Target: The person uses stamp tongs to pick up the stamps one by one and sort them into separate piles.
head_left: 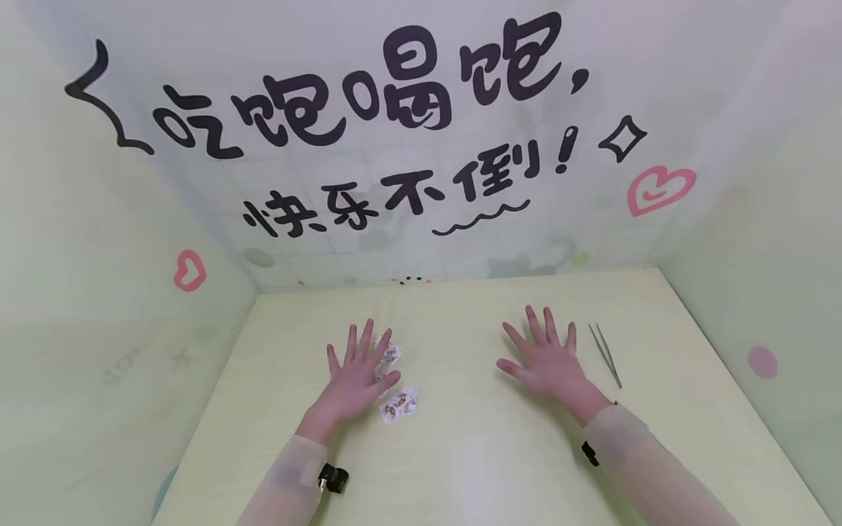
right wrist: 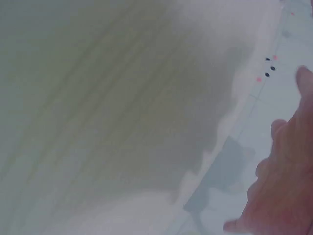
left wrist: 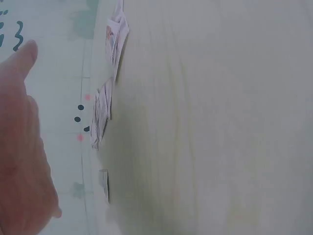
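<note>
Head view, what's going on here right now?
A person holds both hands spread over the table, gripping nothing. The left hand is over and beside some small cards, partly hiding them. Tweezers lie on the table just right of the right hand, not held.

Here's the left hand point(head_left: 351, 383), palm down, its fingers point(head_left: 365, 340) straight and fanned wide, the thumb point(head_left: 387, 382) jutting inward; and there's the right hand point(head_left: 549, 361), a near mirror of it, back facing up, every finger splayed, its own thumb pointing inward too! The left arm point(head_left: 286, 482) slants up and inward, the right arm point(head_left: 647, 460) does likewise from its side, and the wrists point(head_left: 317, 425) lie well apart, both hands at much the same reach
</note>
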Demonstrator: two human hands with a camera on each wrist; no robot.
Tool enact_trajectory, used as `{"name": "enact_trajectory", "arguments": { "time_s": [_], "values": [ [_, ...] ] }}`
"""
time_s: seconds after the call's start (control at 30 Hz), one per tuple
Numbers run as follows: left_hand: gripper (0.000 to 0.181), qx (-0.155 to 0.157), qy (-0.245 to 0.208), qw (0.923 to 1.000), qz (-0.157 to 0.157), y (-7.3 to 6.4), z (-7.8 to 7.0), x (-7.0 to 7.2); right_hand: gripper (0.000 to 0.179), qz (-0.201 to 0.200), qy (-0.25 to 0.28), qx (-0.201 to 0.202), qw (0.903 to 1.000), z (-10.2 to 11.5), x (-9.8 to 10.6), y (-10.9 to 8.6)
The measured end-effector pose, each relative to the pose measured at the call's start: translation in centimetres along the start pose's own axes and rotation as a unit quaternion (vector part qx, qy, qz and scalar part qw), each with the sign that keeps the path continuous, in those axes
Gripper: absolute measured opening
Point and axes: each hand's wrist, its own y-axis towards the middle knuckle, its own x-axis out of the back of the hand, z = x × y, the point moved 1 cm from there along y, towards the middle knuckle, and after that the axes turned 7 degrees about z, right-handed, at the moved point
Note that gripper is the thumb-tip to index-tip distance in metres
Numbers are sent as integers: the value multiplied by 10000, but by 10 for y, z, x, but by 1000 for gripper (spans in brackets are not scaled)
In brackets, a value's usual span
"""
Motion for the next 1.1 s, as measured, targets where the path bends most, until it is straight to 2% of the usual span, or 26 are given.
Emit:
{"name": "enact_trajectory", "arguments": {
  "time_s": [0.07, 0.1, 0.17, 0.23, 0.33, 0.43, 0.47, 0.5, 0.63, 0.73, 0.87, 0.93, 1.0, 1.1],
  "values": [
    [87, -186, -584, 9977, -274, -2, 0, 1, 77, -14, 335, 180, 9993, -3, 5, -3],
    [85, -274, -940, 9942, -433, -4, 1, 3, 74, -16, 516, 255, 9983, -5, 9, -5],
    [79, -427, -1716, 9813, -761, -9, 1, 5, 67, -40, 1012, 360, 9942, -12, 16, -8],
    [65, -523, -2407, 9641, -991, -14, 1, 8, 59, -159, 1473, 381, 9882, -22, 21, -12],
    [48, -429, -3177, 9415, -1039, -23, -1, 8, 51, -372, 2103, 241, 9766, -41, 27, -23],
    [37, -237, -3639, 9265, -924, -30, -4, 4, 48, -584, 2501, 29, 9665, -60, 32, -37],
    [35, -169, -3709, 9244, -875, -32, -5, 2, 48, -622, 2586, -84, 9640, -67, 33, -43],
    [33, -124, -3750, 9234, -805, -33, -7, 1, 49, -642, 2673, -196, 9613, -72, 34, -49],
    [28, -87, -3604, 9312, -535, -33, -11, -8, 55, -719, 2941, -717, 9503, -94, 35, -69],
    [26, -88, -3540, 9346, -338, -31, -14, -13, 56, -926, 3127, -1054, 9394, -107, 32, -80],
    [20, 62, -3432, 9387, -319, -29, -16, -17, 58, -1117, 3539, -1390, 9181, -117, 27, -89],
    [17, 202, -3357, 9411, -342, -28, -17, -19, 61, -1043, 3720, -1495, 9101, -118, 24, -91],
    [15, 342, -3278, 9435, -345, -28, -18, -21, 63, -912, 3798, -1551, 9074, -119, 22, -92],
    [13, 497, -3219, 9450, -306, -26, -21, -23, 66, -709, 3784, -1627, 9085, -120, 20, -93]
  ]
}}
